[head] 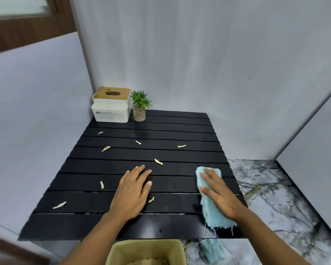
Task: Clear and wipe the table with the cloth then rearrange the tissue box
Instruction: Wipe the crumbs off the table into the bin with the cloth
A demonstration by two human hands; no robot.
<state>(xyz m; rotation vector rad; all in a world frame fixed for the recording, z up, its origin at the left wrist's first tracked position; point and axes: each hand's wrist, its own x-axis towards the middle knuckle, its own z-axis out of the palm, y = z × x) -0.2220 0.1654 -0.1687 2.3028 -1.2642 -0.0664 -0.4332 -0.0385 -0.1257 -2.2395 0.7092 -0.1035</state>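
- My right hand (218,192) lies flat with straight fingers, pressing the light blue terry cloth (210,209) onto the near right of the black slatted table (170,129). The cloth's frayed tail hangs over the near edge.
- My left hand (134,190) rests palm down near the middle, fingers straight and slightly spread, holding nothing.
- As I judge it, the litter should go first. I would sweep it gently toward the near edge, keep the cloth flat so nothing drops through the slat gaps, and cup my free hand over the tan open bin (145,249) below.
- Count: eight pale twisted paper scraps (158,162) scattered on the table, two of them just beside my left hand.
- One cloth, one bin.
- One white plastic tissue box with a bamboo lid (112,108) stands in the far left corner.
- One small green plant in a glass pot (140,107) stands just to its right.
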